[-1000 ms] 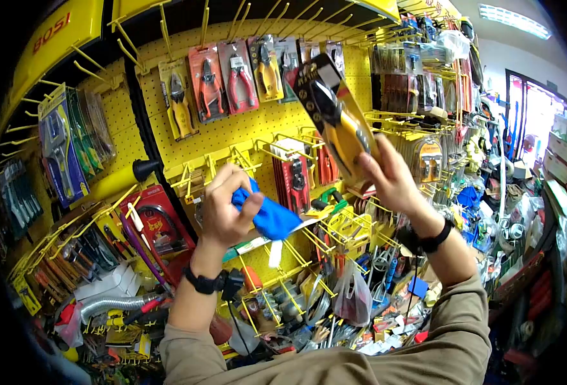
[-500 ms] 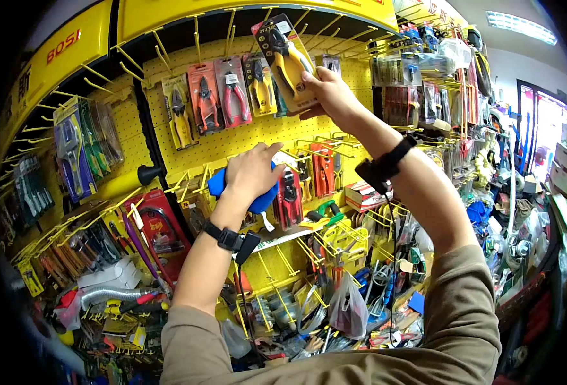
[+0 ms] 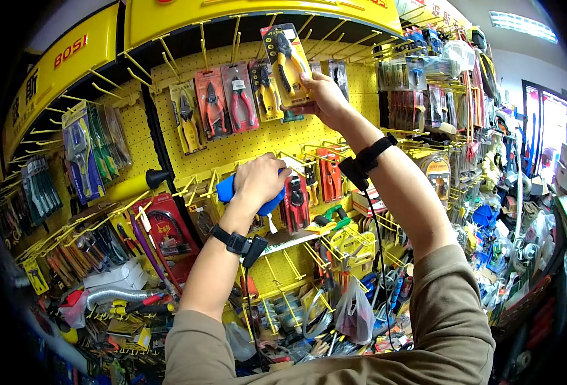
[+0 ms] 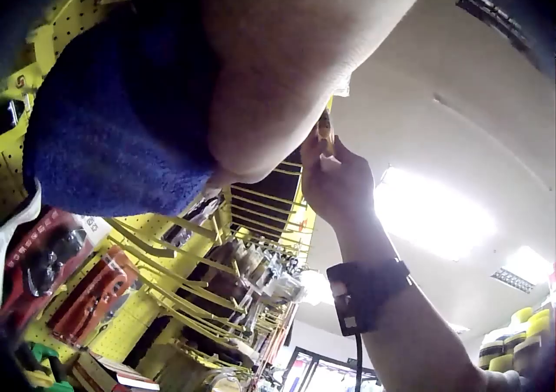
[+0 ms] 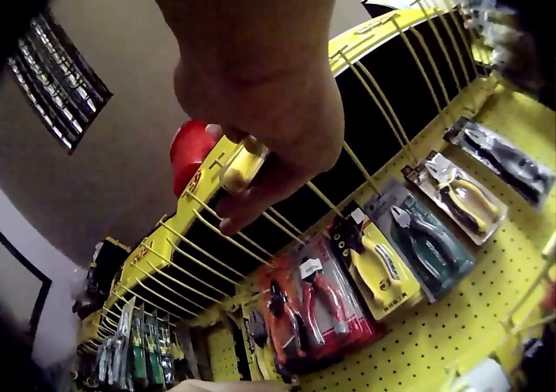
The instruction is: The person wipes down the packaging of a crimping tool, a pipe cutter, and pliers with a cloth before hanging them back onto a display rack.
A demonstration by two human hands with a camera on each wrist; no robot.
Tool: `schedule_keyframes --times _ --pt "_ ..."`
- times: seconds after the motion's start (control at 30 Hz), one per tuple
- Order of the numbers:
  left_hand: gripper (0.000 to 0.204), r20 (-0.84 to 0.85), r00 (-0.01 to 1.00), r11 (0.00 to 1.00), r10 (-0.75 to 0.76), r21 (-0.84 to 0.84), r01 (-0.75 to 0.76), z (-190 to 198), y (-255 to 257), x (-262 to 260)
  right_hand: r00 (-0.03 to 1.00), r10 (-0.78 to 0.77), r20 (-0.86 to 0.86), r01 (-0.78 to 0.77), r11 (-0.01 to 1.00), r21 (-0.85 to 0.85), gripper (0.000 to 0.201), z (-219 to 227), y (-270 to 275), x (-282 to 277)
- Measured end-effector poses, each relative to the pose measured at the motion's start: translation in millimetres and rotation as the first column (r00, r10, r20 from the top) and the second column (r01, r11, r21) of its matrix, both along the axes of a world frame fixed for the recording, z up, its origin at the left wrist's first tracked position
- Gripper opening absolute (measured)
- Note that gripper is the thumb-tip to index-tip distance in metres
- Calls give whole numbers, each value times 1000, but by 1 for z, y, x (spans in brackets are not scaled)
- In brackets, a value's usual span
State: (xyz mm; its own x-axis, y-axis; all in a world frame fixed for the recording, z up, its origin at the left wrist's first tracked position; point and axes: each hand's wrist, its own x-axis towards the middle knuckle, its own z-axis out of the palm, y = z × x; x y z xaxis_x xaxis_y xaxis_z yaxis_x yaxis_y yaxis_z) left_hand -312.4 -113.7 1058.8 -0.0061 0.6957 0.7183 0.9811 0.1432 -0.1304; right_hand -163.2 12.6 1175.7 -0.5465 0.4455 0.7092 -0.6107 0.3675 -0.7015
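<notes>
My right hand (image 3: 327, 99) pinches the lower right edge of a carded pair of pliers (image 3: 290, 67) with yellow handles, holding it upright in front of the upper hooks. In the right wrist view only a yellow bit of that pack (image 5: 241, 171) shows past the hand. Lower down, my left hand (image 3: 261, 181) holds a bunched blue cloth (image 3: 225, 188), with a white tag hanging below it. The cloth (image 4: 104, 140) fills much of the left wrist view. Beside the raised pack hang red-handled pliers (image 3: 240, 99) and yellow-handled pliers (image 3: 266, 93) on cards.
Yellow hooks (image 3: 237, 38) jut from a perforated yellow panel (image 3: 158, 128). A red-carded tool (image 3: 295, 202) hangs just right of the left hand. Below are a shelf edge (image 3: 293, 242), more hooks and a plastic bag (image 3: 354, 314). Dense racks of packaged tools (image 3: 418, 106) stand on the right.
The right hand has lifted the pliers pack up and left to the upper hooks, straightening it from a tilt. The left hand has turned palm-down with the blue cloth; little moved in the last half second.
</notes>
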Motion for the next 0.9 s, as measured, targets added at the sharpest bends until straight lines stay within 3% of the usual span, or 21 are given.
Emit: schedule_keyframes --times 0.43,0.77,0.9 --pt "30 -7 999 997 -44 63 45 -8 8 -8 998 63 -14 -64 994 -85 36 -6 11 -22" --pt "26 -4 999 994 -42 97 42 -11 4 -4 994 -71 80 78 993 -89 36 -10 44 -65" --pt "25 -1 997 991 -74 115 74 -13 5 -5 964 -160 211 178 982 -68 39 -10 56 -82"
